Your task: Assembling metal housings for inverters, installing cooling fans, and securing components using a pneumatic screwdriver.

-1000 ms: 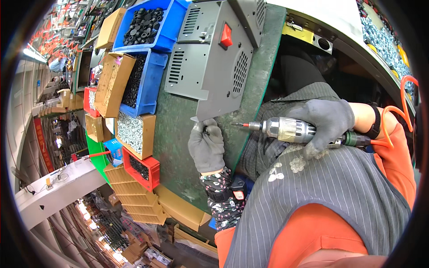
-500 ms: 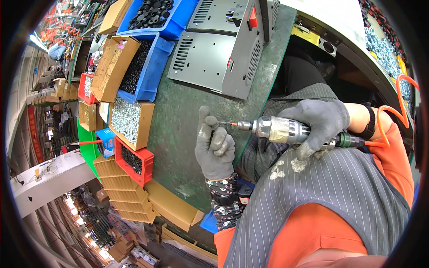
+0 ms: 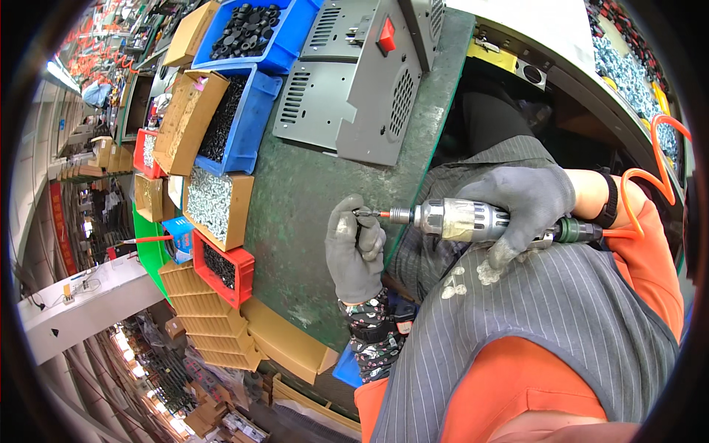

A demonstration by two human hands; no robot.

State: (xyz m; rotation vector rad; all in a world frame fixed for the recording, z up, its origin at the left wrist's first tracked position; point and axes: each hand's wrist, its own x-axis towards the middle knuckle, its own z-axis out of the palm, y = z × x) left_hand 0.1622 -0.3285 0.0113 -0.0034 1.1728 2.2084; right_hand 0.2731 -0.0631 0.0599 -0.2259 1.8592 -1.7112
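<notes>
My right hand (image 3: 524, 203), in a grey glove, grips a silver pneumatic screwdriver (image 3: 461, 220) with an orange air hose (image 3: 661, 177) at its rear. Its red-tipped bit points left at my left hand (image 3: 354, 251), also grey-gloved, whose fingers pinch a small screw (image 3: 360, 213) against the bit tip. Both hands hover at the near edge of the green bench mat (image 3: 310, 192). A grey metal power supply case (image 3: 362, 81) with a red rocker switch (image 3: 385, 37) lies on the mat further away.
Left of the mat stand blue bins (image 3: 247, 111) of black parts, a cardboard box of silver screws (image 3: 214, 203), a red bin (image 3: 221, 266) and stacked cardboard boxes (image 3: 199, 310). A tray of silver hardware (image 3: 628, 66) sits at the far right.
My left hand has come down from the grey case toward the bit tip and now holds a screw there. The case has shifted up and away in the view.
</notes>
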